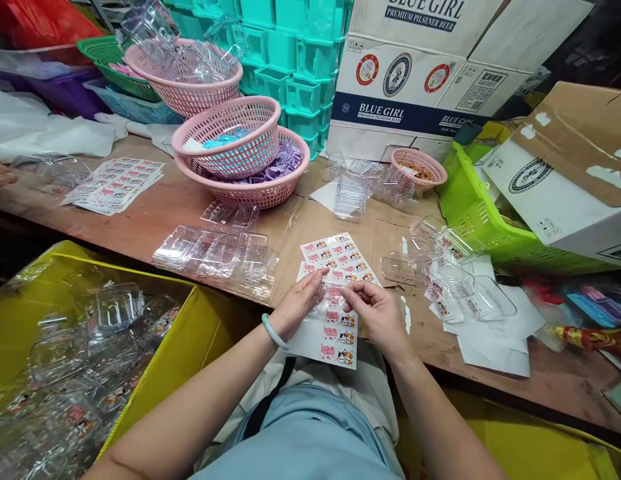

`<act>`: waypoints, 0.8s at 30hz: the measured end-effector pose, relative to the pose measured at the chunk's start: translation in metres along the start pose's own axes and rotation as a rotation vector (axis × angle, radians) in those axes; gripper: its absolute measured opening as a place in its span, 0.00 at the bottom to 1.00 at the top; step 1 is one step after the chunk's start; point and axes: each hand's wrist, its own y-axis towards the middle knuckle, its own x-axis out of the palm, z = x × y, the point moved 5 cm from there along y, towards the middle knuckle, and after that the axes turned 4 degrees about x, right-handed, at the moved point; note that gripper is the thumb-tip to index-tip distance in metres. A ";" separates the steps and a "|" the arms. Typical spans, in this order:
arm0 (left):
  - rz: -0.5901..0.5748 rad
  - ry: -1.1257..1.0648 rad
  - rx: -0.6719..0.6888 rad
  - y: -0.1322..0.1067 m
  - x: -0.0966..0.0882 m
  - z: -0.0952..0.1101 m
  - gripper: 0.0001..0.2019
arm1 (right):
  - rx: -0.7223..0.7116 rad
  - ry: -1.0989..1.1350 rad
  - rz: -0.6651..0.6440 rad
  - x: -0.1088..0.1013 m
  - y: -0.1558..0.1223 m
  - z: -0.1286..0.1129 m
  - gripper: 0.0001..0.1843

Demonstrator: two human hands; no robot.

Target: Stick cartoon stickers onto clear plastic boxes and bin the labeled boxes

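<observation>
1. The right hand is held with thumb and forefinger nearly together over the near sheet; whether anything is clamped between them cannot be told
2. The left hand is laid opposite, fingers straight and side by side; its thumb is not clearly shown, so its grip cannot be told either
3. Something clear seems to be held between both hands, but its outline is too faint to be made out
4. The near sheet is set across the near edge of the surface, its lower corners out over the lap; the far sheet is laid just beyond
5. By judgement, the stickers are being worked with one at a time; whether one is being lifted or pressed down cannot be told
6. For the next move, a fine pinch and a steadied sheet seem called for
7. Clear cases are spread along the near edge to the left, and stickered cases are heaped on papers to the right, so elbow room is limited
8. Toward the far edge, pink baskets and a beer carton are stood; below the near edge, at left, a yellow bin is filled with cases
</observation>
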 end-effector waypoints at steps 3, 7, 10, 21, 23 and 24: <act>0.017 0.013 -0.002 -0.001 0.000 0.000 0.28 | 0.007 -0.032 0.007 0.003 -0.003 0.001 0.17; 0.018 0.033 -0.004 -0.001 -0.001 0.000 0.26 | -0.002 -0.080 0.022 0.005 -0.004 0.001 0.17; 0.019 0.059 0.000 -0.001 -0.001 0.001 0.27 | -0.005 -0.105 0.022 0.005 -0.003 0.001 0.17; 0.012 0.032 0.017 -0.001 0.001 0.002 0.28 | -0.088 -0.348 0.078 0.007 -0.001 0.000 0.14; -0.012 0.066 0.027 -0.002 0.002 0.002 0.31 | -0.162 -0.470 0.148 0.009 -0.003 -0.005 0.12; -0.019 0.089 0.031 -0.002 0.002 0.001 0.33 | -0.209 -0.534 0.186 0.010 -0.005 -0.006 0.11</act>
